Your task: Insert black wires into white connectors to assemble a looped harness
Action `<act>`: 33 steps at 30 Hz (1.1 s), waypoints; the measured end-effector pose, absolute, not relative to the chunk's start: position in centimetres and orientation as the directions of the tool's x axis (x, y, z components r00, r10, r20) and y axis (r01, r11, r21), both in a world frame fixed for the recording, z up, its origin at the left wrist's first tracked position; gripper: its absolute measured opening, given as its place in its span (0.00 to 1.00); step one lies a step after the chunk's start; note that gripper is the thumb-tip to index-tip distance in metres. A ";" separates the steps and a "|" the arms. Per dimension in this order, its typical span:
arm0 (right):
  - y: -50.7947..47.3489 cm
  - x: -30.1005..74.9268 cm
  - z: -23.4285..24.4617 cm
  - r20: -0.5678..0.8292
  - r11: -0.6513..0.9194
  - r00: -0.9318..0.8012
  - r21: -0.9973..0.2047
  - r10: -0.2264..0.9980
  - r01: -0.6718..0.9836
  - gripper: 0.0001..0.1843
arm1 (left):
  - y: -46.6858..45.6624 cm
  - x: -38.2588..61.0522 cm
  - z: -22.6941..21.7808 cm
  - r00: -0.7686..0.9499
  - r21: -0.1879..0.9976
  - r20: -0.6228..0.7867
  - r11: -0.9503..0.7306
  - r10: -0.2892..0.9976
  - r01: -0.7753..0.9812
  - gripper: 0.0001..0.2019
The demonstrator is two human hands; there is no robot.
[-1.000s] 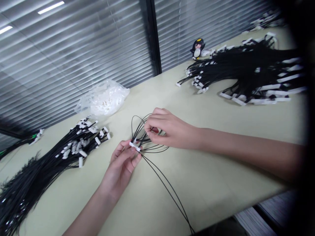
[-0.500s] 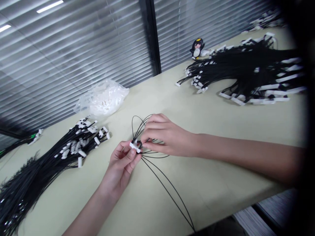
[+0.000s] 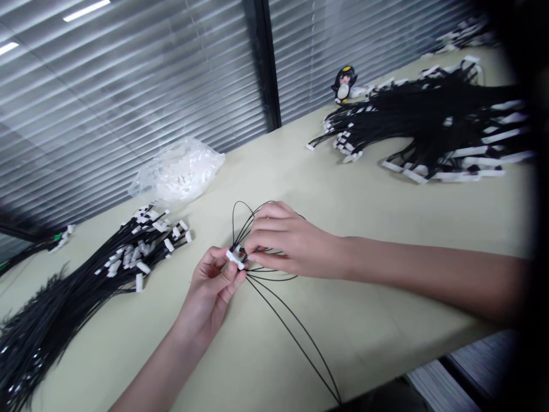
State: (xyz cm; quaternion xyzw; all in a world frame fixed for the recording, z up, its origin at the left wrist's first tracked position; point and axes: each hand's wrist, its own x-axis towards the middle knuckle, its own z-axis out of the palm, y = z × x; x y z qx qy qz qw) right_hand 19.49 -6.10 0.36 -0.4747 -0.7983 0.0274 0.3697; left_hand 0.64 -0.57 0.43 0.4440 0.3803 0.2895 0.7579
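Note:
My left hand (image 3: pixel 212 297) pinches a small white connector (image 3: pixel 235 258) between thumb and fingertips, just above the table. My right hand (image 3: pixel 291 240) is closed in a pinch on thin black wires (image 3: pixel 291 332) right beside that connector, fingertips nearly touching it. The wires loop up behind my right hand and two strands trail down to the table's front edge.
A pale table (image 3: pixel 364 320) carries a long bundle of black wires with white connectors (image 3: pixel 86 286) at left, a clear bag of white parts (image 3: pixel 178 171) behind it, and a big heap of finished wires (image 3: pixel 429 120) at far right. A small penguin figure (image 3: pixel 343 84) stands by the blinds.
My right hand has slid down and left, bringing its pinched wires against the white connector. My left hand has stayed almost still.

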 end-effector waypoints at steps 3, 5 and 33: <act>-6.2 19.5 0.5 0.567 0.557 -0.309 -0.338 0.764 0.759 0.15 | -0.6 0.6 0.4 0.540 0.893 -0.319 0.438 0.779 -0.104 0.08; -6.2 19.5 0.5 0.587 0.566 -0.325 -0.289 0.742 0.772 0.15 | -0.6 0.6 0.4 0.540 0.892 -0.318 0.440 0.780 -0.110 0.08; -6.2 19.6 0.3 0.605 0.592 -0.368 -0.219 0.706 0.776 0.16 | -0.9 0.8 0.6 0.543 0.893 -0.325 0.440 0.774 -0.093 0.09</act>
